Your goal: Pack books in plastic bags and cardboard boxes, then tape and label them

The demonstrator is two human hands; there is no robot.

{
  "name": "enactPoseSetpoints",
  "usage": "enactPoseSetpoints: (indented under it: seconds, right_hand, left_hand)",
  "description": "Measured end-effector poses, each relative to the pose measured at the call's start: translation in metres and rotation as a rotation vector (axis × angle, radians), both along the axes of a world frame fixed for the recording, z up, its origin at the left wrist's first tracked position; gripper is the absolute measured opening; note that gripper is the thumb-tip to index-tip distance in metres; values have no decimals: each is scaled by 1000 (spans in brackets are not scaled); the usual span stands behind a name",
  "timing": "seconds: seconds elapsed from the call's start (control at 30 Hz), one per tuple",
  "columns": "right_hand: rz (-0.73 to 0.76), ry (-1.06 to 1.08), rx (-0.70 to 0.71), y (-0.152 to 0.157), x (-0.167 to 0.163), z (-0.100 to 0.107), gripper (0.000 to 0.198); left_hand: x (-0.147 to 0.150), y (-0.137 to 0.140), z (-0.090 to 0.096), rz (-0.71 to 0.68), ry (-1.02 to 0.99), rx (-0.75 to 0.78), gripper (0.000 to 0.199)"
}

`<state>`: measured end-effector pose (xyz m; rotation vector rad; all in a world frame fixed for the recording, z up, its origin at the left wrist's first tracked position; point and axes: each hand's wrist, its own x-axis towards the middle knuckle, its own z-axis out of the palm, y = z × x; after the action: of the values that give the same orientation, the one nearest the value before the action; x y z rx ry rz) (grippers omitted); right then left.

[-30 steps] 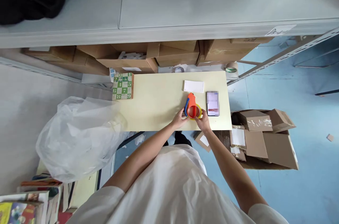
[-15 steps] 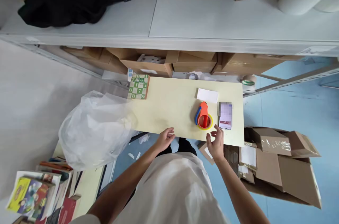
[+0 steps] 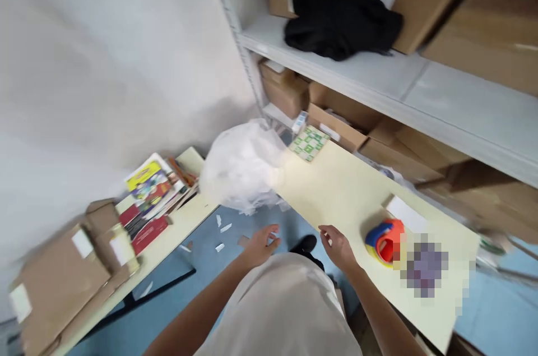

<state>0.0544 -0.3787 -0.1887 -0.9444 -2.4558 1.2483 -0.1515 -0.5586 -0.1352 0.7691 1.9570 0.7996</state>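
My left hand (image 3: 261, 245) is in the air over the floor, left of the cream table (image 3: 336, 190), its fingers loosely curved and holding nothing. Near the table's front edge hovers my right hand (image 3: 337, 248), also bare, with thumb and fingers apart. To the right of it an orange tape dispenser (image 3: 390, 239) with blue and yellow parts stands on the tabletop. Beside the dispenser are a white flat pad or stack of labels (image 3: 407, 214) and a pixelated phone-like object (image 3: 425, 266).
A translucent plastic bag (image 3: 241, 168) bulges at the table's left end, near a green-patterned box (image 3: 310, 143). Further left, a second table carries books (image 3: 155, 193) and flattened cardboard (image 3: 63, 289). Shelving (image 3: 378, 84) with cartons runs behind; paper scraps (image 3: 226, 227) lie on the floor.
The view has swung left, bringing the second table and its cardboard into sight. My right hand has drawn away from the tape dispenser and phone. Both hands stay empty.
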Motion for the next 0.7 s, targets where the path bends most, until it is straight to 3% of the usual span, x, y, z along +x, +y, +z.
enactPoseSetpoints:
  seconds: [0.17,0.27,0.43,0.5,0.57,0.63,0.7]
  right_hand:
    - [154,-59,-50,-35,-80,12,27]
    - [279,-64,-119,-78,-133,18,29]
    - [580,-55,-20,-159,-213,28,31]
    - [712,-63,45,-181,-237,32,29]
    - [748,-65,132,-189,-257,36,28]
    - [641,-35,258,-183,-274,37,28]
    - [437,-3,416,-161,-289,38,28]
  left_hand:
    - [-40,-88,7,99,82,64,41]
    - [-57,-147,2,223,110,94,40]
    - [-67,-227,-8,420,40,107,39]
    - [-70,-244,-11,471,16,88,39]
    - [-76,-251,-14,488,24,78,40]
    - [-85,-246,-14,475,57,93,40]
    - [-98,-231,-11,437,105,129,40]
